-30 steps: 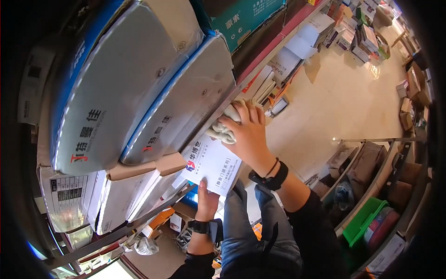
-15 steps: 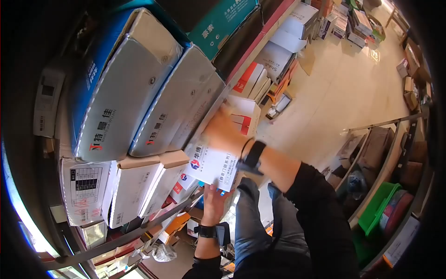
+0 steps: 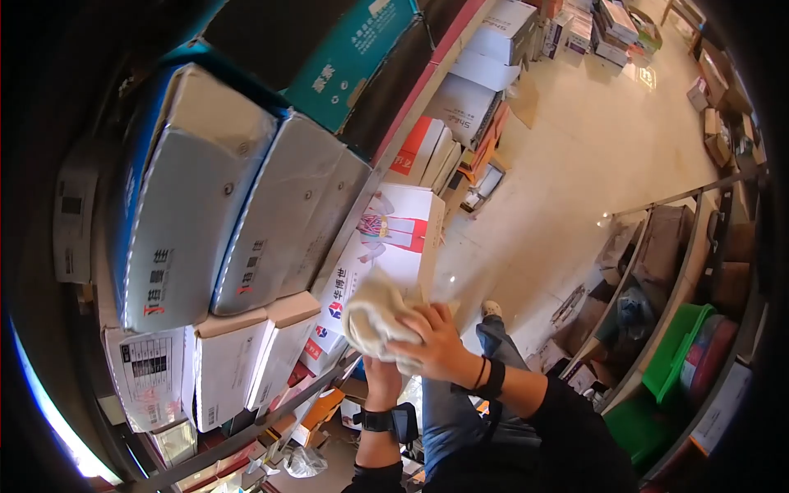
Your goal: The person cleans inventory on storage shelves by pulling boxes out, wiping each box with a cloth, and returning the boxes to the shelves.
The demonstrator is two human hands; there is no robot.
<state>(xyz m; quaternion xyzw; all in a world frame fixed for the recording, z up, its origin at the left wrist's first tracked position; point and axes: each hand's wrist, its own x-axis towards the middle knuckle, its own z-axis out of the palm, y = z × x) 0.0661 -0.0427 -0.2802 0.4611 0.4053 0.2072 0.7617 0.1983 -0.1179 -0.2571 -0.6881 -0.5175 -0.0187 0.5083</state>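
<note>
A crumpled cream cloth (image 3: 374, 316) is gripped in my right hand (image 3: 431, 341), fingers curled over its right side. It lies over the lower part of a white carton (image 3: 352, 259) with dark Chinese lettering and a red-and-blue logo. My left hand (image 3: 382, 384) is just below the cloth, at the carton's near end. Its fingers are hidden by the cloth, so its hold on the carton does not show. Beyond the lettering, a white carton surface carries a printed picture and a red patch (image 3: 404, 234).
Large grey-white cartons (image 3: 185, 214) stand on the shelf to the left, with smaller white boxes (image 3: 230, 361) below. A teal box (image 3: 353, 66) is above. Tiled floor (image 3: 567, 156) runs along the right, beside a low rack holding a green plastic bin (image 3: 675, 349).
My right hand has drawn back toward me, and the cream cloth now shows in it, covering the carton's lower lettering. The view has shifted slightly, and one shoe has come into sight.
</note>
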